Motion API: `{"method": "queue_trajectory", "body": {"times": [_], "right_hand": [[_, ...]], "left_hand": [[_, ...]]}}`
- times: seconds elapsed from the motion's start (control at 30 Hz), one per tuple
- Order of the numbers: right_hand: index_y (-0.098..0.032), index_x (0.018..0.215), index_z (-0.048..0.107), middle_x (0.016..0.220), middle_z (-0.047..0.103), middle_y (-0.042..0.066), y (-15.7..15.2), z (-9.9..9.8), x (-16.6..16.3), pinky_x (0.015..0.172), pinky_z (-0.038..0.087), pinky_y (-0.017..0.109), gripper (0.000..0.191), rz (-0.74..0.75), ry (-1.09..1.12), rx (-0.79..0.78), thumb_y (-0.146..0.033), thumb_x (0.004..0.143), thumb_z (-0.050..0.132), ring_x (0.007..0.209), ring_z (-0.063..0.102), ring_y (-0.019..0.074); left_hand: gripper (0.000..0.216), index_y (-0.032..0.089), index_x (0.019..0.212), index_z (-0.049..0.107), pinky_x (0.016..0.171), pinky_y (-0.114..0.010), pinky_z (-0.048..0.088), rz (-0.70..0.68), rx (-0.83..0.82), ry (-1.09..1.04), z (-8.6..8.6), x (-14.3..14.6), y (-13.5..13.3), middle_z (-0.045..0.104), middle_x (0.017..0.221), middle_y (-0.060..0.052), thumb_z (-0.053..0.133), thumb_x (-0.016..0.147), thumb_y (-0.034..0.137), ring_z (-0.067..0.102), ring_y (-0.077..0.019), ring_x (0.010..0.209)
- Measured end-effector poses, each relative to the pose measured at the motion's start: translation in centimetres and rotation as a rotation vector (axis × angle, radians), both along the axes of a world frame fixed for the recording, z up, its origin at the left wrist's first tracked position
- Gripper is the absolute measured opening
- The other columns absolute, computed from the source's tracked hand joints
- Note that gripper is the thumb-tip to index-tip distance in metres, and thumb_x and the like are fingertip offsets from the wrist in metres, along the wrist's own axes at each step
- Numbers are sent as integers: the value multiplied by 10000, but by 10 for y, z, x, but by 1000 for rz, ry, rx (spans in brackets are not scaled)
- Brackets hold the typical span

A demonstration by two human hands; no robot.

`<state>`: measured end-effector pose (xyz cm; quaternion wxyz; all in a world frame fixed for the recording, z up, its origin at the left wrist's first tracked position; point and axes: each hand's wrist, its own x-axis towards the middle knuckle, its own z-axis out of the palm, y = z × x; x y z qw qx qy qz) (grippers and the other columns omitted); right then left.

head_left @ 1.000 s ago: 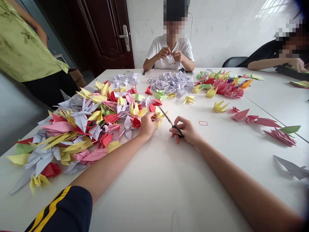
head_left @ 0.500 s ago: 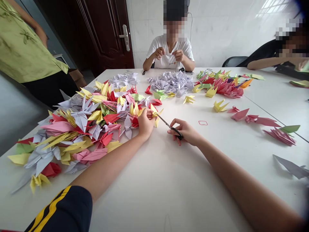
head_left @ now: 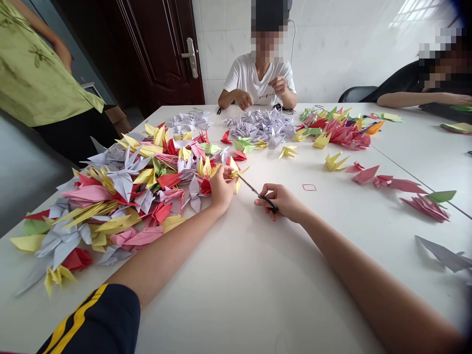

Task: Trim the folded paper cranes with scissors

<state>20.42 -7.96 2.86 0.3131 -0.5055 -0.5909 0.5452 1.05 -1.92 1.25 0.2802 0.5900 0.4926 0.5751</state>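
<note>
**Left grip on crane, scissors tips right at it**

The left grip (head_left: 222,190) is closed on a yellow paper crane (head_left: 235,173), fingers pinched around its base, wing points sticking out past the fingertips to the right. The grip rests at the edge of the big mixed heap of paper cranes (head_left: 129,196).

The right grip (head_left: 275,201) is closed on the black handles of the scissors (head_left: 256,191). Blades look shut, but it's hard to tell at this resolution. Long axis runs from lower right to upper left, tips aimed at the crane and ending just beside it or touching; can't tell which from this view. The right grip is the nearer one to the crane by tool reach only; the left grip holds it directly.

Both forearms lie across the white counter (head_left: 236,290). Up ahead sit a lilac crane pile (head_left: 260,125), a red and green pile (head_left: 342,132), and a small red rubber band (head_left: 309,187) right of the scissors. A co-worker in a white T-shirt (head_left: 258,81) sits opposite, hands raised off the counter.
</note>
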Motion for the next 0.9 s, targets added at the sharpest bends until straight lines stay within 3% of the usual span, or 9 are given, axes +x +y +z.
{"method": "queue_trajectory", "body": {"times": [0.4, 0.6, 0.77, 0.9], "right_hand": [[-222, 738, 524, 491, 580, -42, 3, -7, 1, 368, 313, 227, 492, -11, 64, 17, -545, 599, 868, 363, 479, 113], [-219, 817, 537, 589, 609, -44, 5, -6, 6, 370, 240, 197, 437, -42, 211, 33, -507, 676, 833, 404, 496, 95], [-209, 861, 594, 623, 604, -55, 13, -13, 24, 444, 354, 213, 405, -120, 157, 210, -436, 661, 862, 472, 502, 86], [-177, 906, 681, 735, 705, 28, 18, -17, 35, 582, 492, 278, 392, -69, 27, 240, -425, 662, 861, 664, 664, 176]], "left_hand": [[196, 189, 846, 609, 727, -266, 526, -18, -11, -22, -4, 1, 3, 664, 853, -27, 692, 720, 65, 642, -153, 794], [144, 172, 829, 626, 729, -279, 537, -74, -104, -114, -9, -3, 12, 687, 873, -44, 734, 735, 179, 657, -158, 776], [145, 179, 855, 578, 729, -309, 572, -135, -209, -380, -11, -6, 17, 676, 815, -32, 677, 813, 277, 683, -157, 749], [199, 185, 877, 528, 754, -336, 590, -164, -257, -559, -5, -5, 13, 666, 747, -5, 658, 844, 332, 684, -131, 655]]}}
